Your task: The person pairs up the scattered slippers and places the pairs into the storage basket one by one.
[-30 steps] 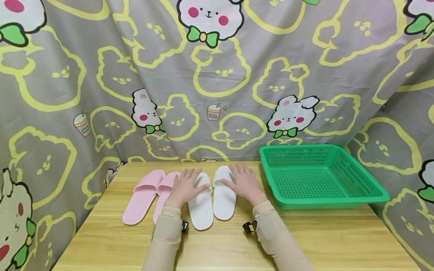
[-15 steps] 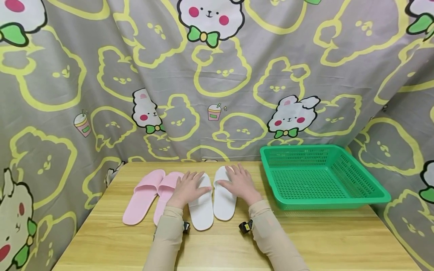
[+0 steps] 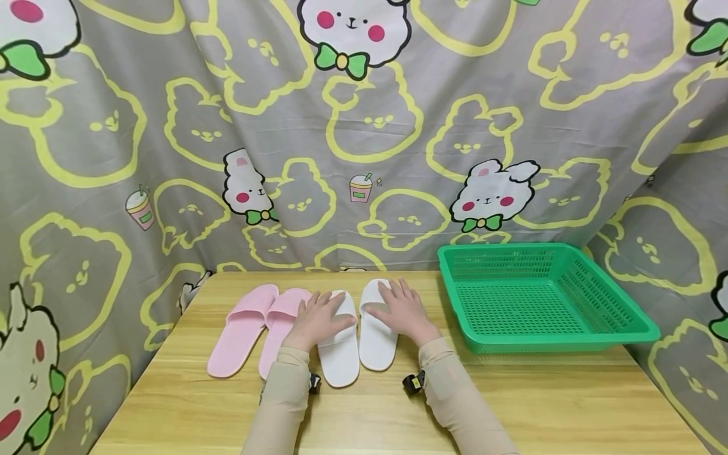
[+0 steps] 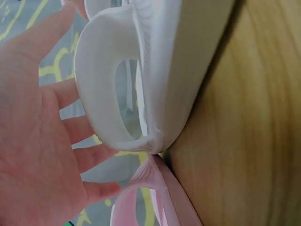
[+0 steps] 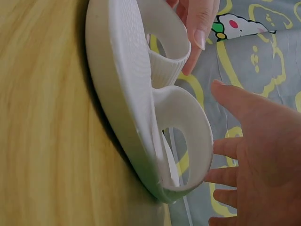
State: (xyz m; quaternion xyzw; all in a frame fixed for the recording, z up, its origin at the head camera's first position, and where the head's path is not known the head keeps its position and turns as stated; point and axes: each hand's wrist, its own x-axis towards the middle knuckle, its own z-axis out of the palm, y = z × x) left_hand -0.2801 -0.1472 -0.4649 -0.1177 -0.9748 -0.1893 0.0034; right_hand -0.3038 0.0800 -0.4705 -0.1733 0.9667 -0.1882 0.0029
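Two white slippers lie side by side on a wooden table, toes pointing to the back. Over the strap of the left white slipper (image 3: 339,368) hovers my left hand (image 3: 320,322), fingers spread and straight. My right hand (image 3: 405,311) is held likewise over the outer side of the right white slipper (image 3: 376,349). In the left wrist view, the palm (image 4: 37,141) faces the raised white strap (image 4: 96,89), with nothing gripped. The right wrist view has the fingertips right at the white strap (image 5: 195,127), thumb apart from it.
Left of the white pair, a pink slipper (image 3: 233,346) lies beside another pink slipper (image 3: 273,344), which my left hand partly covers. A green plastic basket (image 3: 560,342) stands at the back right of the table (image 3: 364,423). A patterned curtain (image 3: 307,133) hangs behind.
Both hands have shifted slightly inward and a little nearer to me over the white slippers. The slippers and the basket have stayed in place.
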